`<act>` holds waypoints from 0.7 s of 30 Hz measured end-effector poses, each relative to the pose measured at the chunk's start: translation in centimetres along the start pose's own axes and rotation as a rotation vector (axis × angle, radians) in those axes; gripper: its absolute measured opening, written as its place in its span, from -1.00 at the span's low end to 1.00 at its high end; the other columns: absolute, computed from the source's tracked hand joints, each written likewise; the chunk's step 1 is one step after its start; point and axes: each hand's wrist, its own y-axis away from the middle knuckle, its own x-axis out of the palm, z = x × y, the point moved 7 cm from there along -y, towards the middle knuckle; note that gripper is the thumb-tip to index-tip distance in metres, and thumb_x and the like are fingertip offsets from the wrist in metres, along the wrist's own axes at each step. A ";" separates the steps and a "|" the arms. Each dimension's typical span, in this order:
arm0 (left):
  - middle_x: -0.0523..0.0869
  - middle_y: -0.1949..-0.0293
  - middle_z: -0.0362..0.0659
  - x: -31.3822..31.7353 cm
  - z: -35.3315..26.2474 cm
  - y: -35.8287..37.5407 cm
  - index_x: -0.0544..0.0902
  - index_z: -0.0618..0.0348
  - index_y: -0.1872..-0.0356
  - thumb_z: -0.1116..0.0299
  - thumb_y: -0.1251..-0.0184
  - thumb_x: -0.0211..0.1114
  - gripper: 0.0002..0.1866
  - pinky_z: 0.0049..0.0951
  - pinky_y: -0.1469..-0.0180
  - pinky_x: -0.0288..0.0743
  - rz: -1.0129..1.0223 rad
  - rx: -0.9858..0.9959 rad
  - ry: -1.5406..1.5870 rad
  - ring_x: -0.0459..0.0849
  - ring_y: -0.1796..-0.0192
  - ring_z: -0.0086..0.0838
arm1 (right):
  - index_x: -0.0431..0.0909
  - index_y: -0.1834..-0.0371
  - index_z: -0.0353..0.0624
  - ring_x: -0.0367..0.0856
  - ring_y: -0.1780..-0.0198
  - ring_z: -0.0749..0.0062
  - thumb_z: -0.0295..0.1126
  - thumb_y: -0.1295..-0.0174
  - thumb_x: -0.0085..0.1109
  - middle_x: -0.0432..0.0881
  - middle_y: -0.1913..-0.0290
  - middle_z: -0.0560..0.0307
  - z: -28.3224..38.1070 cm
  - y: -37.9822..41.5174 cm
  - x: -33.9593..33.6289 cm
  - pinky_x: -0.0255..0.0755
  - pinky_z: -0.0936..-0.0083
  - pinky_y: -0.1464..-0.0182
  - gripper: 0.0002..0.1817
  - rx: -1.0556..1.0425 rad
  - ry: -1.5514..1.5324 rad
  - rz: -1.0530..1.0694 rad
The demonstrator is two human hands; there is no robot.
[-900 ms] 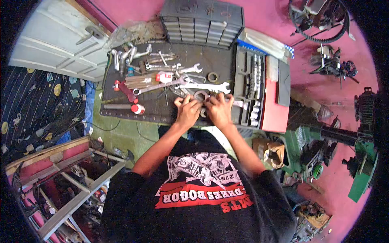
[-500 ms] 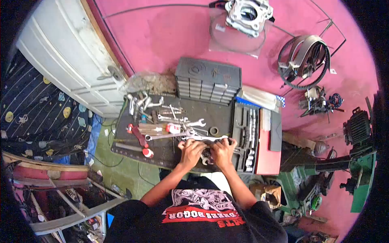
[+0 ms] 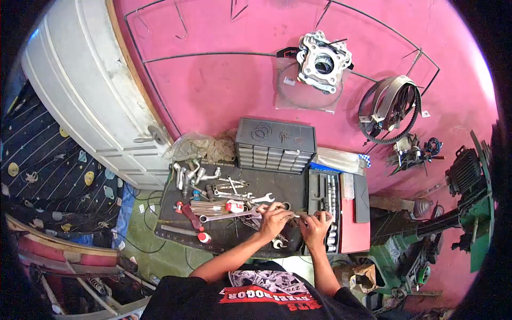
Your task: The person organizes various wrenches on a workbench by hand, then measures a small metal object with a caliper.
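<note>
My left hand (image 3: 273,222) is closed above the workbench mat, its fingertips pinched at one end of a slim metal piece (image 3: 295,215). At the other end of this piece, my right hand (image 3: 314,230) is also closed, fingers curled. Its exact kind is hidden by my fingers. Just left of my left hand lies a large combination wrench (image 3: 229,216). An open-ended wrench (image 3: 263,198) rests behind that hand, near a metal ring (image 3: 287,206). Below my left hand, more wrenches (image 3: 278,244) lie close to the mat's front edge.
A socket tray (image 3: 314,186) stands beside my right hand, next to a red panel (image 3: 354,237). Behind is a grey drawer cabinet (image 3: 277,136). Leftward lie a red-capped bottle (image 3: 204,237) and chrome levers (image 3: 194,173). A green machine (image 3: 480,242) stands at right.
The view has tilted up, showing more of the pink wall. My hands have lifted and shifted right over the mat, with the slim metal piece now visible between them.
</note>
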 end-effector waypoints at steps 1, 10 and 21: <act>0.81 0.30 -0.37 -0.2 -0.6 -0.6 0.84 -0.05 0.25 0.33 -0.13 0.52 -0.86 -0.12 -0.16 0.11 -0.001 0.001 0.028 0.68 -0.03 -0.48 | 0.75 0.24 -0.02 0.57 0.09 0.24 -0.37 0.02 0.53 0.70 0.38 0.28 0.0 -0.3 -0.6 0.20 -0.04 -0.23 -0.75 0.000 0.004 -0.031; 0.86 0.19 -0.36 -5.5 -3.9 -7.8 0.84 -0.07 0.16 0.32 -0.17 0.55 -0.80 -0.14 -0.20 0.09 -0.122 0.074 0.092 0.68 -0.15 -0.50 | 0.78 0.23 -0.07 0.60 0.14 0.25 -0.51 0.09 0.56 0.68 0.44 0.20 2.8 -6.6 -6.6 0.27 0.06 -0.20 -0.71 0.011 0.008 -0.263; 0.86 0.24 -0.35 -21.6 -5.1 -18.7 0.87 -0.10 0.13 0.35 -0.04 0.62 -0.70 -0.19 -0.22 0.12 -0.437 0.341 -0.234 0.69 -0.22 -0.42 | 0.79 0.10 -0.04 0.54 0.17 0.30 -0.52 0.05 0.54 0.76 0.26 0.27 12.5 -21.7 -8.0 0.25 0.11 -0.22 -0.63 -0.267 -0.055 -0.500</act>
